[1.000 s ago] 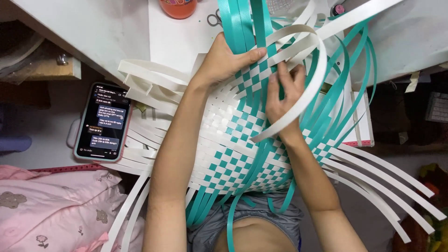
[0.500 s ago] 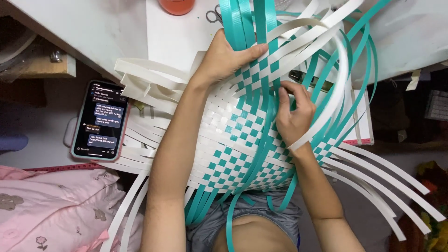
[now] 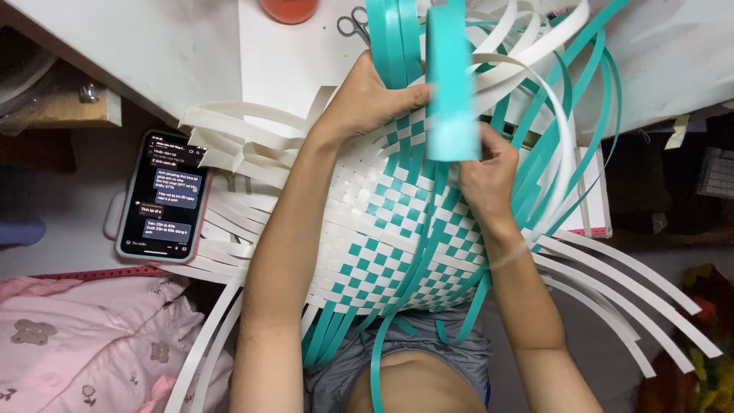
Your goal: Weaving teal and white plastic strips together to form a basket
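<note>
A half-woven basket of white and teal plastic strips lies across my lap, its loose strips fanning out on all sides. My left hand presses flat on the woven part near the upright teal strips. My right hand pinches a teal strip that rises toward the camera, blurred and broad. A curved white strip loops just right of that hand.
A lit phone rests on white strips at the left. Scissors and an orange container sit on the white table at the top. Pink patterned fabric lies at lower left.
My right hand let the curved white strip go and took a teal strip, lifting it up toward the camera. My left hand stayed pressed on the weave.
</note>
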